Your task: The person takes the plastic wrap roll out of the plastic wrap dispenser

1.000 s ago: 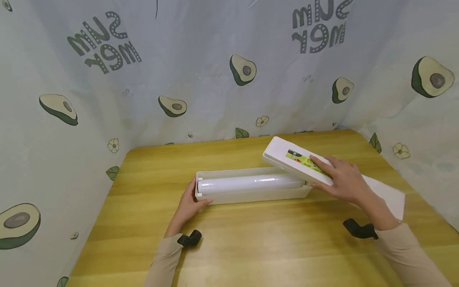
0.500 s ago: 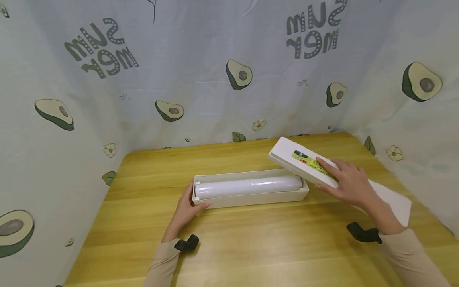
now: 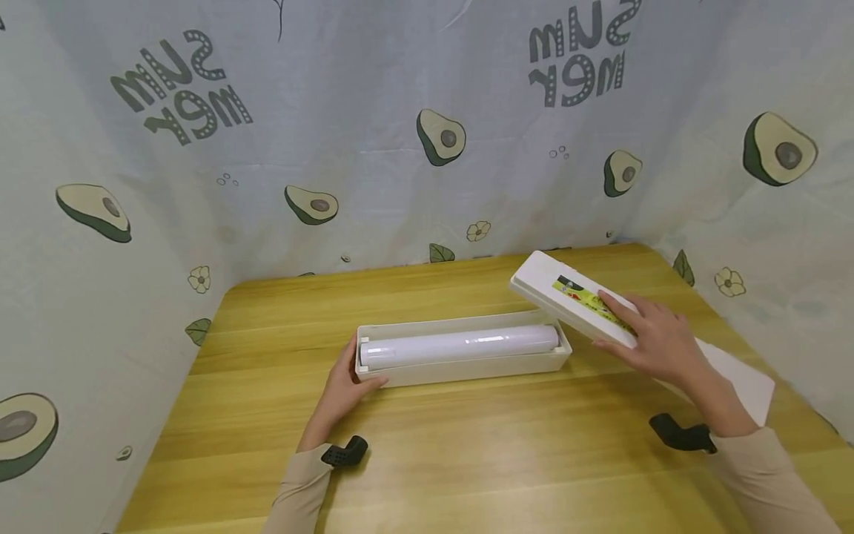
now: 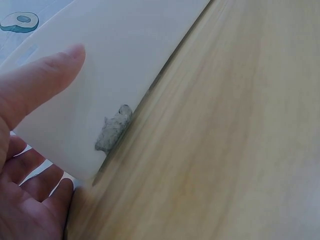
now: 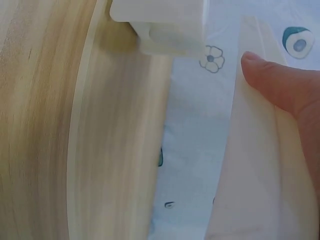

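Observation:
A long white plastic box (image 3: 470,371) lies on the table with its top uncovered. Inside it rests a white, shiny roll of cling film (image 3: 460,346). My left hand (image 3: 340,393) grips the box's left end, thumb (image 4: 60,70) on the front wall and fingers round the end. A grey rough patch (image 4: 114,130) marks the box's lower front. To the right, my right hand (image 3: 667,348) holds the white lid (image 3: 540,278) aslant, its far end raised by the box's right end. The lid bears a yellow-green label (image 3: 583,295). My right thumb (image 5: 270,75) presses its side in the right wrist view.
A yellow wood-grain table (image 3: 427,452) spreads below the box. Behind and at both sides hangs a pale curtain (image 3: 373,111) printed with avocados. A black mount (image 3: 345,452) sits on the left wrist, another black mount (image 3: 680,434) on the right.
The lid in my right hand has moved right, away from the box, uncovering the right end of the roll. My left hand keeps its grip on the box. The head view has shifted slightly.

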Demonstrator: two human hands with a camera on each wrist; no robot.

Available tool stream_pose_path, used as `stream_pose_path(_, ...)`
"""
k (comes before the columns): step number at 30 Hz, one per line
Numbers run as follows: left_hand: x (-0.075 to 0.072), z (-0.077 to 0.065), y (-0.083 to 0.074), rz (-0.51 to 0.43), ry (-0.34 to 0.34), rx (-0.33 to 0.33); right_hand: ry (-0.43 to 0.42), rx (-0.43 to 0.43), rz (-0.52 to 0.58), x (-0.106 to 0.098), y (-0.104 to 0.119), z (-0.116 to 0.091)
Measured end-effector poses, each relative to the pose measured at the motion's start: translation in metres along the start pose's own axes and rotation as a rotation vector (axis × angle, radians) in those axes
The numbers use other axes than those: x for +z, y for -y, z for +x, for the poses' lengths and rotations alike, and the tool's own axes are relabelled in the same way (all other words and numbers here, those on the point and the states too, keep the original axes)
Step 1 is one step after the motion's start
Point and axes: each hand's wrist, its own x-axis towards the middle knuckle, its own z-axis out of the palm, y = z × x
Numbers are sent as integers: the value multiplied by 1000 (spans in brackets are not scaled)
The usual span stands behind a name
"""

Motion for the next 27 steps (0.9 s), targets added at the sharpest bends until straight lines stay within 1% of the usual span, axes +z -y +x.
stream_pose_path(6, -1, 1, 2, 13, -4, 15, 17, 25, -7, -1, -1, -2)
stream_pose_path(13, 0, 1, 2, 5, 11, 37, 48, 71, -23, -2, -3, -3)
stream_pose_path(22, 1, -1, 3, 32, -2, 27, 34, 109, -32, -3, -4, -3)
stream_pose_path(27, 0, 1, 2, 27, -6, 22, 30, 131, -36, -2, -5, -5)
